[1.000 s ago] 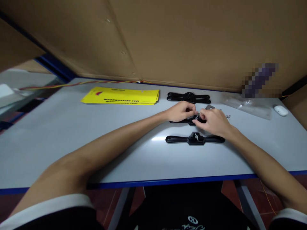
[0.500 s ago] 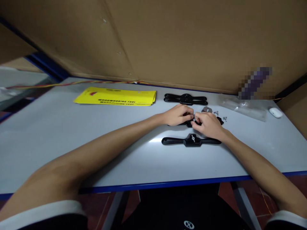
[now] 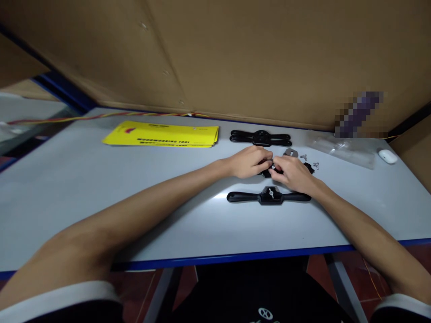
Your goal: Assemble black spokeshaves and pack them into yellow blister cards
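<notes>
My left hand and my right hand meet over a black spokeshave, which lies mostly hidden beneath them. Fingers of both hands are closed around a small silver wing screw at its middle; the left also rests on the body. Nearer to me lies another black spokeshave with a silver wing screw on its centre. Just beyond my right hand are a grey metal blade and two loose wing screws. A black plate-like part shows beside my right hand.
Black spokeshave bodies lie together at the back. Yellow printed cards are stacked to the left. A clear plastic bag and a white earbud case lie at the right. A cardboard wall rises behind the table.
Both hands stay over the middle spokeshave, with only slight finger movement at the wing screw. Less of the spokeshave's left handle shows under my left hand. The other things have not moved.
</notes>
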Tool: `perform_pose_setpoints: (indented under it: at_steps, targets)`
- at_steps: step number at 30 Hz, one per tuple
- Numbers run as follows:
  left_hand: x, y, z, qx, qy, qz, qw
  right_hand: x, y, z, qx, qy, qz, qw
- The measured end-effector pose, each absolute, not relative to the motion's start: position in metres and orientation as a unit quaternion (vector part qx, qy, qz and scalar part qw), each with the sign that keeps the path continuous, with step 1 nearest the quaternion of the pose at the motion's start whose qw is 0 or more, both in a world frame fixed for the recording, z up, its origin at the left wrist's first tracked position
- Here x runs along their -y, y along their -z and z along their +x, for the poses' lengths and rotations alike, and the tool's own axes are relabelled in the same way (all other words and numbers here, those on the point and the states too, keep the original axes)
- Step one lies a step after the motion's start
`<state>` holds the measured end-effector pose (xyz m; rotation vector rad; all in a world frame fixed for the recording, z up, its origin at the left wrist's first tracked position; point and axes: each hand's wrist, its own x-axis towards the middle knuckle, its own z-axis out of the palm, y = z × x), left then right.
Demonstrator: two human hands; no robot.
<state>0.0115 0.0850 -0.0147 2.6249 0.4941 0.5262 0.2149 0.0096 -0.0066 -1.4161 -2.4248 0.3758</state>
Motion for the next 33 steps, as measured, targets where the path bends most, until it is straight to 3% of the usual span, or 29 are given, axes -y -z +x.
perform_pose_setpoints:
  at_steps: [12,20,33]
  targets:
    - [-0.091,0.011,0.011,-0.165,-0.159,0.948,0.222,-0.002,0.006,0.212,0.874,-0.120,-0.445,0.150]
    - [-0.093,0.017,0.010,-0.172,-0.180,0.938,0.240,0.001,0.004,0.220,0.819,-0.199,-0.491,0.222]
    - [-0.090,0.018,0.012,-0.200,-0.190,0.921,0.275,0.003,0.005,0.225,0.828,-0.167,-0.467,0.263]
